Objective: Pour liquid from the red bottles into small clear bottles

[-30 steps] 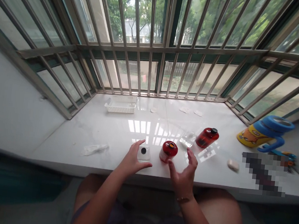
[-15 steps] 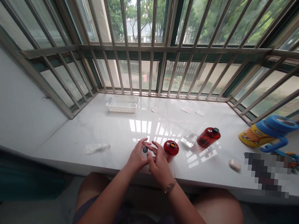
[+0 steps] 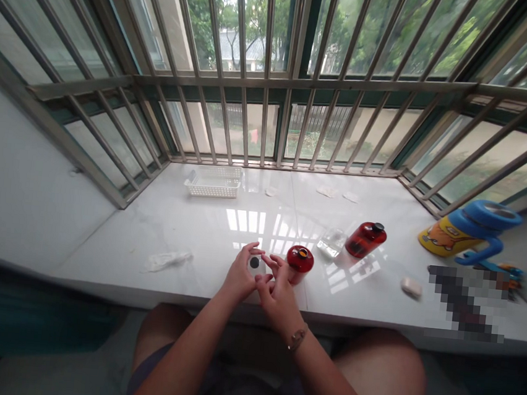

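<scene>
Just above the counter's front edge, my left hand (image 3: pixel 239 273) curls around the left side of a small clear container, whose round black top (image 3: pixel 254 262) shows between my hands. From the other side my right hand (image 3: pixel 277 289) reaches in, its fingers bent and its thumb close to my left thumb, bracketing the same container. Most of the container is covered by fingers, so its exact kind is unclear. Immediately right of my right fingers stands an upright red bottle (image 3: pixel 300 260) with no cap on its neck; the hand overlaps its lower left side.
Farther right lie a red bottle with a black cap (image 3: pixel 366 240), a clear block-like item (image 3: pixel 332 244) and a beige piece (image 3: pixel 411 288). A blue and yellow mug-like flask (image 3: pixel 468 229) lies near the right wall. A white basket (image 3: pixel 213 182) and crumpled plastic (image 3: pixel 170 260) are left.
My right fingertips have shifted slightly away from the black top and toward the container's near right side. My left hand keeps its place. The view has shifted a little.
</scene>
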The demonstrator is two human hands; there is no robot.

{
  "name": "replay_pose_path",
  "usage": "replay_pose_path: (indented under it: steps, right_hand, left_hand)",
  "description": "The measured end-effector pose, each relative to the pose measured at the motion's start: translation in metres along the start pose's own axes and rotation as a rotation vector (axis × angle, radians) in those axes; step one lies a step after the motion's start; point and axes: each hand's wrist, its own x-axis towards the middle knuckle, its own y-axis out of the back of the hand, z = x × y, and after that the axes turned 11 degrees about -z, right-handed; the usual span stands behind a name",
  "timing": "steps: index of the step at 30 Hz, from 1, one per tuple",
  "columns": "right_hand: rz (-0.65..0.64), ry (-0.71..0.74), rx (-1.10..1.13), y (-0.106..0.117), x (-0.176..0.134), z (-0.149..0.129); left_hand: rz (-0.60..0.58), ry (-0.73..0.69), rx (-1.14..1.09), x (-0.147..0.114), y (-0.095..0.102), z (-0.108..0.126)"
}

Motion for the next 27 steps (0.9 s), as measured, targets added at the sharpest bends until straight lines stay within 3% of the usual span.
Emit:
replay_pose_path:
  steps: [6,12,17,27]
  right_hand:
    - [0.043,-0.005,-0.006,0.002,0.001,-0.002]
    - [-0.066,0.009,-0.039,0.0,-0.001,-0.007]
    - [-0.016,-0.018,-0.019,-0.007,-0.006,-0.007]
    - [-0.035,-0.051,-0.014,-0.014,-0.01,-0.008]
  left_hand:
    - [-0.005,0.007,-0.003,0.001,0.0,-0.002]
    - [-0.012,0.007,-0.019,0.0,0.002,0.001]
    - [0.0,0.023,-0.007,-0.001,0.004,0.0]
    - [0.018,0.027,-0.021,-0.002,0.004,-0.005]
